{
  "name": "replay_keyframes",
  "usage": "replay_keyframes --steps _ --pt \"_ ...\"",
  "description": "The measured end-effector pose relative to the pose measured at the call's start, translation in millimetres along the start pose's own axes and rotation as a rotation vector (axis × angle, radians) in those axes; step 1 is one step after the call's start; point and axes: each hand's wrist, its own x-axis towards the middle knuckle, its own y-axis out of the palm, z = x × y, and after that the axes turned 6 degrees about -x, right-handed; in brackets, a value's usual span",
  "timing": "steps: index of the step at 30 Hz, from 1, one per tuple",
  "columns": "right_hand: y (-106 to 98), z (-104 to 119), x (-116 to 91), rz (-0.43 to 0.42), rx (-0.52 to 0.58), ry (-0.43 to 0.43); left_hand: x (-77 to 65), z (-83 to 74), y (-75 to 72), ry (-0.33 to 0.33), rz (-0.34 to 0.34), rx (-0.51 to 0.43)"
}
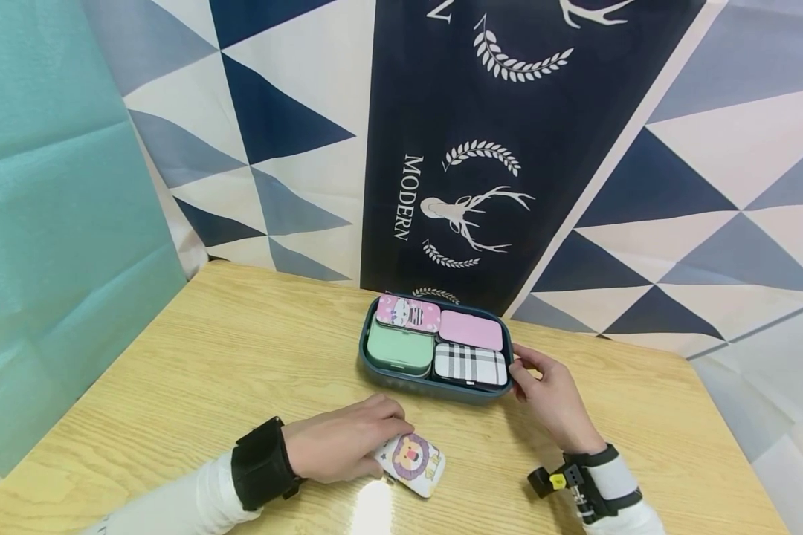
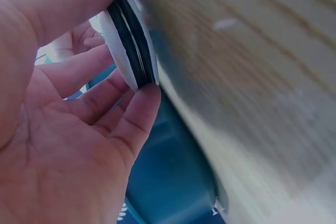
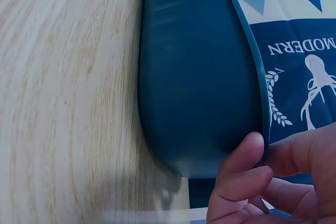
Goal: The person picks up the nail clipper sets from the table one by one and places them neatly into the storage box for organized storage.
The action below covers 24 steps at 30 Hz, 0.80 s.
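My left hand point(image 1: 344, 440) grips a small flat white case point(image 1: 413, 462) with a lion print, low over the table in front of the basket. In the left wrist view the case's dark edge point(image 2: 128, 40) shows between thumb and fingers. A dark blue-green plastic basket point(image 1: 415, 385) stands near the wall. My right hand point(image 1: 554, 397) pinches its right end, thumb and fingers on the rim point(image 3: 257, 72) in the right wrist view. Inside lie a pink cat-print case point(image 1: 408, 313), a plain pink case point(image 1: 471, 329), a green case point(image 1: 400, 348) and a black-and-white plaid case point(image 1: 471, 364).
The wooden table point(image 1: 254, 349) carries the basket. Behind it hangs a patterned cloth point(image 1: 455, 111) with triangles and deer heads, and a turquoise sheet point(image 1: 60, 223) covers the left side. Both wrists wear black straps, with a small camera device point(image 1: 555, 479) on the right one.
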Motion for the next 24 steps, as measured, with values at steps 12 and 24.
replay_keyframes --steps 12,24 --pt "0 -1 0 0.002 0.000 -0.011 -8.7 0.2 -22.7 -0.047 -0.063 -0.112" --pt "0 -1 0 0.004 -0.004 -0.007 -14.6 2.8 -50.8 -0.118 -0.122 -0.101"
